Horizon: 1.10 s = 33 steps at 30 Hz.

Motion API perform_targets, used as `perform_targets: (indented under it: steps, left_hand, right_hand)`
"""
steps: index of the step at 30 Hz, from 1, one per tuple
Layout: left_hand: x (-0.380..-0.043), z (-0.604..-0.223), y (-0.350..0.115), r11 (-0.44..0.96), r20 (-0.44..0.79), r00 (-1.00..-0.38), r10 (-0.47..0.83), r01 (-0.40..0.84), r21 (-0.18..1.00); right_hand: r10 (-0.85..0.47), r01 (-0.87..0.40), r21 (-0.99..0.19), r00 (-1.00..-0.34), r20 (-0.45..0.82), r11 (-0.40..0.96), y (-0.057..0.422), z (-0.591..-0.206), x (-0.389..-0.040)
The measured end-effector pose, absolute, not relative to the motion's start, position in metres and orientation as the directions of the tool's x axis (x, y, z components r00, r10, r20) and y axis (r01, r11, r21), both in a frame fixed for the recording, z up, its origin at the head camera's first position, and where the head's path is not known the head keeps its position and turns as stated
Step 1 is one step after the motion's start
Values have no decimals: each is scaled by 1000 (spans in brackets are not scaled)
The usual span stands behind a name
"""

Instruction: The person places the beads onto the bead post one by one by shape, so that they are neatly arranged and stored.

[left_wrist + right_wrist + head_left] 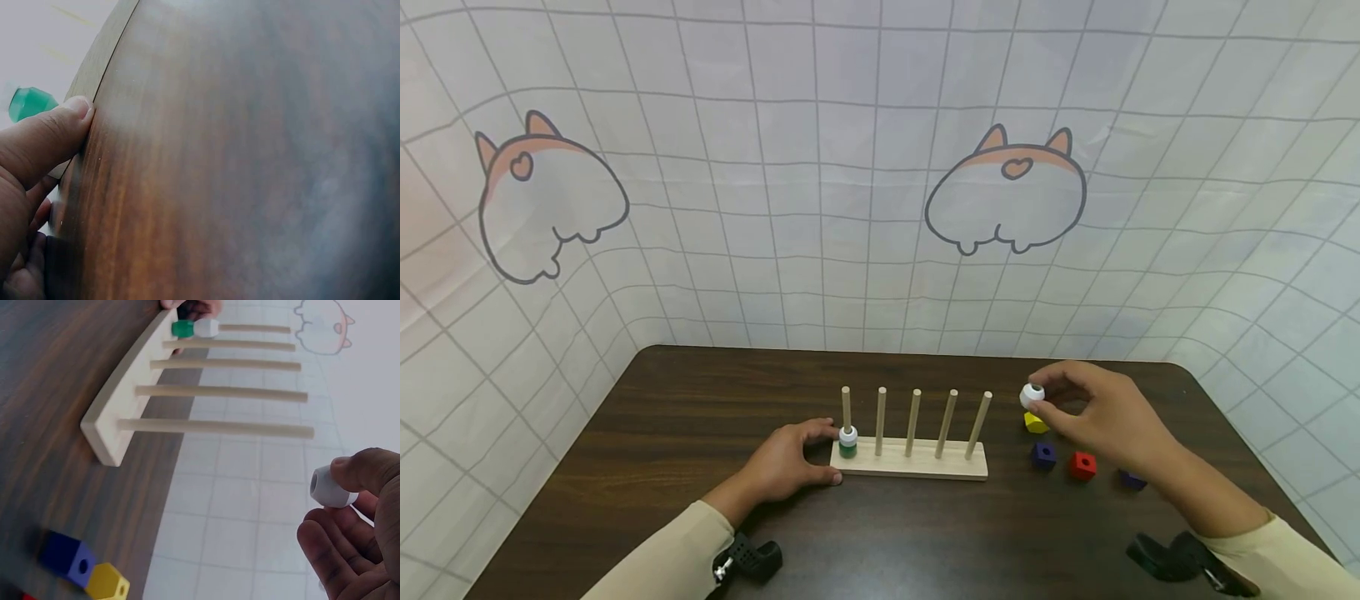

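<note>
A pale wooden peg board (910,468) with several upright pegs stands on the table. Its leftmost peg carries a green bead (847,450) with a white bead (847,435) on top. My left hand (782,462) grips the board's left end, thumb at the front edge and fingers behind. In the left wrist view the thumb (56,128) presses the board's edge beside the green bead. Above the table to the right, my right hand (1101,412) pinches another white bead (331,486) between thumb and fingers. Its hole shows in the right wrist view, apart from the pegs.
Loose beads lie right of the board: a yellow one (1035,423), a dark blue cube (1043,455), a red cube (1082,466) and another dark blue one (1132,480) partly hidden by the right wrist. A white gridded curtain (820,208) surrounds the dark wooden table (880,542).
</note>
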State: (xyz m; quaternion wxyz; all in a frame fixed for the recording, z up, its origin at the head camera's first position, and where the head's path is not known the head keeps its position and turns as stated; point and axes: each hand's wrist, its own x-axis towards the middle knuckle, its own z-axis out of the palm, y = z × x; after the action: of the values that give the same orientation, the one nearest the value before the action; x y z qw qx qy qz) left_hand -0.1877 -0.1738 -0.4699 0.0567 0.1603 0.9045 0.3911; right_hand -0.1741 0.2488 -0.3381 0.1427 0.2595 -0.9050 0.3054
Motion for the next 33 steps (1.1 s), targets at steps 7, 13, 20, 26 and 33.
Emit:
perform_targets:
  steps: [7,13,20,26,33]
  left_hand:
    - [-188,-470,-173,641,27,-941,338,251,725]
    - [-189,-471,-172,650,23,-943,332,247,719]
    - [-188,-469,-173,647,23,-943,332,246,722]
    - [-187,-469,-173,652,16,-946,323,234,721]
    - [-188,-468,-172,651,6,-948,319,223,726]
  right_hand:
    - [-405,-562,-464,-822,400,685,238,-330,-177]
    - [-417,-571,-480,-819,394,666,233,-329,-179]
    - [-413,-556,-508,-830,375,658,224,-327,-182]
    - [-425,-565,-528,-825,373,634,213,-326,-185]
    - [-444,-588,-544,-809,385,599,202,-324,-188]
